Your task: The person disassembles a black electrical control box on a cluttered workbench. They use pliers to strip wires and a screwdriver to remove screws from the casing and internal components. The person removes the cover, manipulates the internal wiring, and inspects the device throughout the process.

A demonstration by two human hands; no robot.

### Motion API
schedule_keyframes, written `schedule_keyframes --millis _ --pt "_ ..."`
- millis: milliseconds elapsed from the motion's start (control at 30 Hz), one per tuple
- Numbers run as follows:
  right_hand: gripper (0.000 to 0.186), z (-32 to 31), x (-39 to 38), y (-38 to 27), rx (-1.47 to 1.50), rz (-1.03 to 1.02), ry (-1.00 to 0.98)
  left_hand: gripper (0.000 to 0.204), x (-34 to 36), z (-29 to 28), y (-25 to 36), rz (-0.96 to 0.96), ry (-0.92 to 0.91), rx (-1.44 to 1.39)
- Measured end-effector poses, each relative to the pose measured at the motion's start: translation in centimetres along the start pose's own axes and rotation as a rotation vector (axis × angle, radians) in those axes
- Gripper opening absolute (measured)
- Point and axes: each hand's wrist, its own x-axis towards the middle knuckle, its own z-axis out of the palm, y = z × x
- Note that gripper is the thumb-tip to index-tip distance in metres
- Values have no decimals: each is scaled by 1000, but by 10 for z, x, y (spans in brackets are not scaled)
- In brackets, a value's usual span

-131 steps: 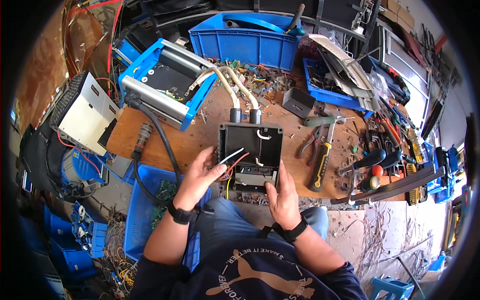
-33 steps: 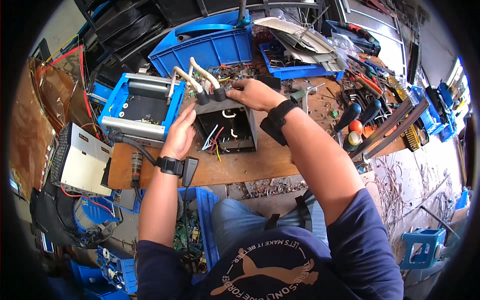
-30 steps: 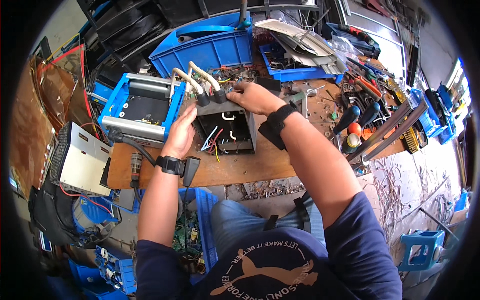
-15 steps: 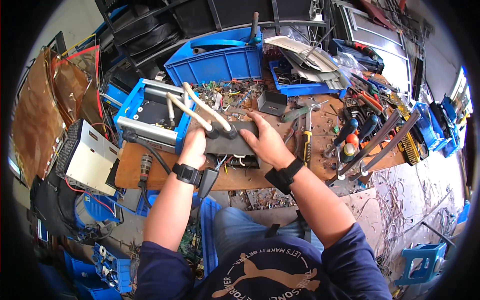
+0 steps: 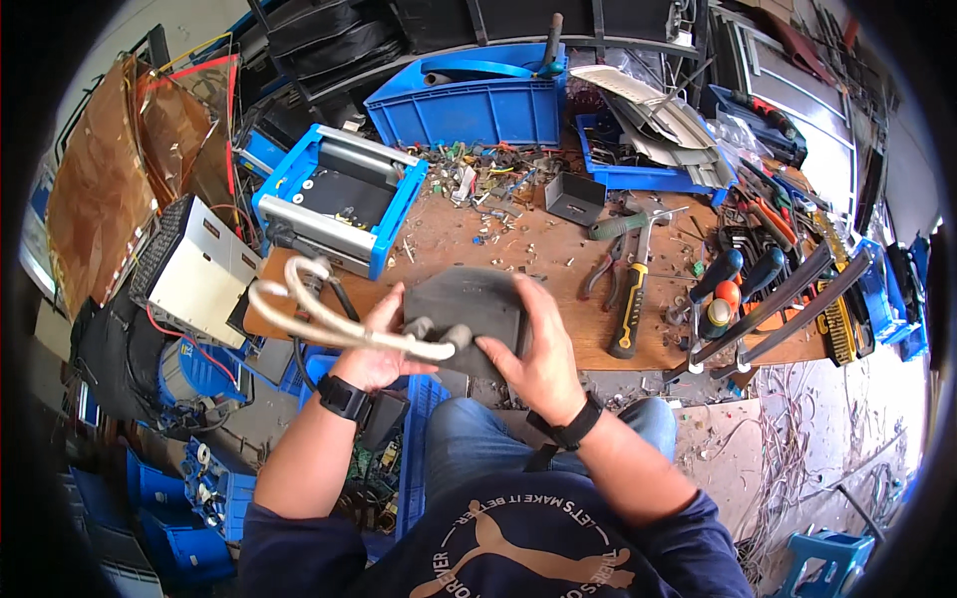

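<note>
Between my hands, near the front edge of the wooden workbench [image 5: 498, 234], is a dark grey box-like casing [image 5: 464, 299]. Two thick off-white cables [image 5: 319, 327] leave it through dark round fittings and loop out to the left, over my left wrist. My left hand [image 5: 377, 351] grips the casing's left side, its fingers partly hidden beneath. Along the right side lies my right hand [image 5: 538, 349], its thumb on the face near the fittings and its other fingers round the far edge. The underside of the casing is hidden.
A blue-cornered frame with metal rails [image 5: 339, 199] stands at the back left. Right of the casing lie a yellow-and-black-handled tool [image 5: 630, 309], pliers [image 5: 601, 271] and a green-handled screwdriver [image 5: 618, 225]. Behind are small scraps, a small black tray [image 5: 575, 199] and a blue crate [image 5: 469, 108].
Both hands have drawn the casing toward me and turned it. The cables, earlier reaching away over the blue-cornered frame, now swing to the left; the loose wires at the near edge no longer show.
</note>
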Motion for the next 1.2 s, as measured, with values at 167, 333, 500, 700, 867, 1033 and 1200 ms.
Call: schedule_keyframes --millis 167,333,500,700,867,1033,1200 --pt "88 10 -48 6 407 395 87 51 -8 30 -10 -26 5 -218" --pt "81 -33 -50 0 1179 1324 -263 51 -8 8 -9 -117 -123 -174" --pt "93 -26 -32 -24 1017 1349 -334 48 -18 7 -30 -48 -108 -157" --pt "58 -10 -27 -36 862 1329 -208 47 -12 4 -53 45 -12 -222" --pt "51 -29 -7 -53 851 1141 -154 50 -19 32 -33 140 -94 -309" --pt "49 -42 -16 -55 816 914 -95 47 -16 43 -46 275 -205 -342" --pt "42 -36 -19 -30 836 1351 -69 48 14 35 -59 49 -108 -212"
